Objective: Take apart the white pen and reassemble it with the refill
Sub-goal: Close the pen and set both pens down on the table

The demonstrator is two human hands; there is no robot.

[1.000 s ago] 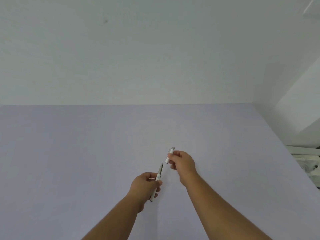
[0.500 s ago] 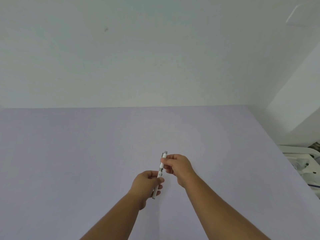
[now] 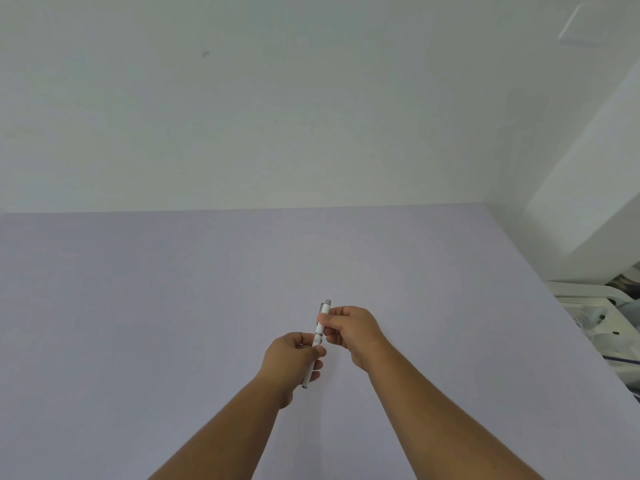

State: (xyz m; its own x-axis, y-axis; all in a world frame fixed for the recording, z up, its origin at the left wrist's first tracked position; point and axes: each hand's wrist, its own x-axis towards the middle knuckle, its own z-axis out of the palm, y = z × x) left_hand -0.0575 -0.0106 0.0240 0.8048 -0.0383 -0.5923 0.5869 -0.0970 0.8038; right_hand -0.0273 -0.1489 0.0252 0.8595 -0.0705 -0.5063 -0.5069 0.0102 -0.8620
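Left hand (image 3: 294, 355) pinching pen (image 3: 318, 336) lower barrel, right hand (image 3: 349, 327) pinching upper half, apparently rejoining halves over table (image 3: 138, 306); next likely twisting tight.

- The pen (image 3: 319, 332) is held above the counter (image 3: 138, 306), tilted, cap end away from the person.
- The right hand (image 3: 349, 329) grips its far part; the left hand (image 3: 294, 356) its near part, just beside.
- A wall (image 3: 242, 116) stands behind the counter.
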